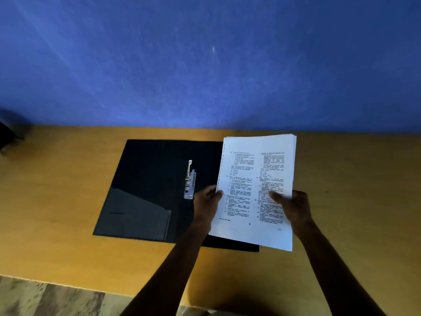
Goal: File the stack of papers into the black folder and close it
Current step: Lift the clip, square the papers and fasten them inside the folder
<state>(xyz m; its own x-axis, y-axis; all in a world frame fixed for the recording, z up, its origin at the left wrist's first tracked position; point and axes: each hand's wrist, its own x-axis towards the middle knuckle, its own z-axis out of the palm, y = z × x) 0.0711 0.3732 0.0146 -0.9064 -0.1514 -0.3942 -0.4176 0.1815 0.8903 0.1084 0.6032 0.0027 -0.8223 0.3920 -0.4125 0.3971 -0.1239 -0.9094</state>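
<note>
The black folder (148, 190) lies open and flat on the yellow table, its silver metal clip (189, 182) raised near the spine. Above the folder's right half I hold the stack of printed white papers (255, 190), tilted up toward me. My left hand (206, 199) grips the stack's left edge, thumb on the top sheet. My right hand (293, 207) grips the right edge the same way. The stack hides most of the folder's right leaf.
The yellow wooden table (57, 190) meets a blue wall (205, 65) at the back. A dark object (9, 133) sits at the far left edge. Patterned floor (45, 297) shows below the table's front edge.
</note>
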